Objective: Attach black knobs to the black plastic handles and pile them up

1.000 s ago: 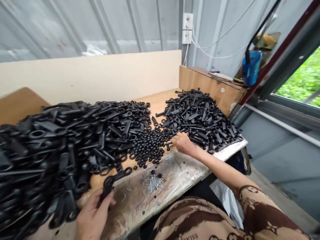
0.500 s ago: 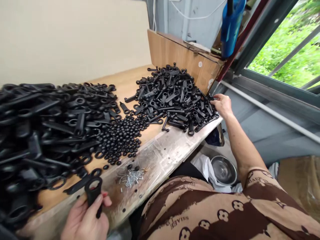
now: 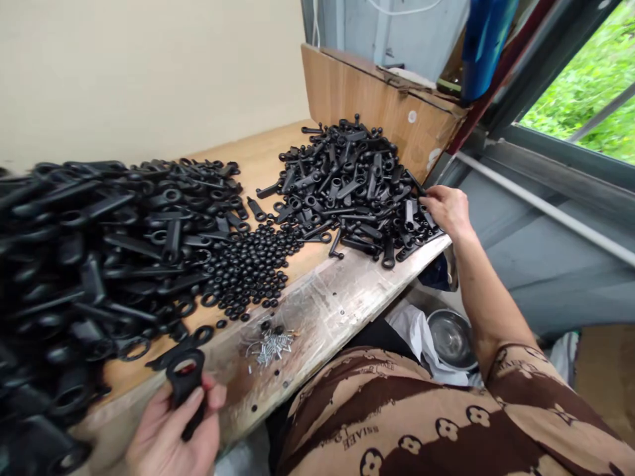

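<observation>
The left hand (image 3: pixel 171 433) pinched a flat black plastic handle piece with a ring end (image 3: pixel 184 387) upright over the near edge of the worn wooden workbench (image 3: pixel 342 301). The right hand (image 3: pixel 448 208), fingers curled, touched the right-hand heap of small black lever parts (image 3: pixel 352 188); whether it gripped one could not be told. Between lay black round beads (image 3: pixel 251 268) and silver screws (image 3: pixel 272 345).

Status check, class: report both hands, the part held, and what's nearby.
Left hand grips a black plastic ring-ended handle piece. Right hand rests at the right-side heap of black plastic lever parts, fingers curled. Small black plastic beads and silver metal screws lie between.
</observation>
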Tool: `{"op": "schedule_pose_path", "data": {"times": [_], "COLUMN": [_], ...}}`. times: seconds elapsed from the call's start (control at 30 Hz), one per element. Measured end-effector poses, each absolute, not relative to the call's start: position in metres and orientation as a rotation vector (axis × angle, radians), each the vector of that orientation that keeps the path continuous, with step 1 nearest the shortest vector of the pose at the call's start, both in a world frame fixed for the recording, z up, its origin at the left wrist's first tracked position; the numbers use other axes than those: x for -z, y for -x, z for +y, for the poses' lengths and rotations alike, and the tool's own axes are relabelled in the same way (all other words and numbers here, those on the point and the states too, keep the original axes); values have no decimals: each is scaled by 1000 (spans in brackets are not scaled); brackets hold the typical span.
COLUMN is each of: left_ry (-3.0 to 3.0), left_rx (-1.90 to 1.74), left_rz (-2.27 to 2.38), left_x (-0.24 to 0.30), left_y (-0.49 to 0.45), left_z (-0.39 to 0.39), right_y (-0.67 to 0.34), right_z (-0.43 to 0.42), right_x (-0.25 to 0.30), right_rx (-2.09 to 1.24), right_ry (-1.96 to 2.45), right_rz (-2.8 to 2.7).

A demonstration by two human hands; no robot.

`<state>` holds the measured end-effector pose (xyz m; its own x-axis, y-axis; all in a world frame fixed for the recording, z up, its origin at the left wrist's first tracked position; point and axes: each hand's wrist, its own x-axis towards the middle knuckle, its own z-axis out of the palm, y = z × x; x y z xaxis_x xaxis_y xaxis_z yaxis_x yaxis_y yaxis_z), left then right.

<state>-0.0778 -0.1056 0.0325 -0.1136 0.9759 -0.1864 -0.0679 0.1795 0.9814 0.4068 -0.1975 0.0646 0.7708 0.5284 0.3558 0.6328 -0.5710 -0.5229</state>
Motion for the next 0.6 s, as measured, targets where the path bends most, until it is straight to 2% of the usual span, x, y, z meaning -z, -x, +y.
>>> {"op": "schedule_pose_path", "data": {"times": [0.2,0.4,0.6], "left_ry": [-702,-701,-627], "left_rx": [-1138,-1035,-1018], "left_rz": [1024,935,838], "left_x": [-31,-28,-27], "left_y": [82,82,77], "left_z": [-107,-118,-124], "right_y": [-322,-224,-155], "right_z": [-196,-159,-125], "right_x": [-65,-34,-33], "right_rx": [70,-407,-416], "right_ry": [2092,1732,1609], "right_rz": [-1174,-1791,-2275]}}
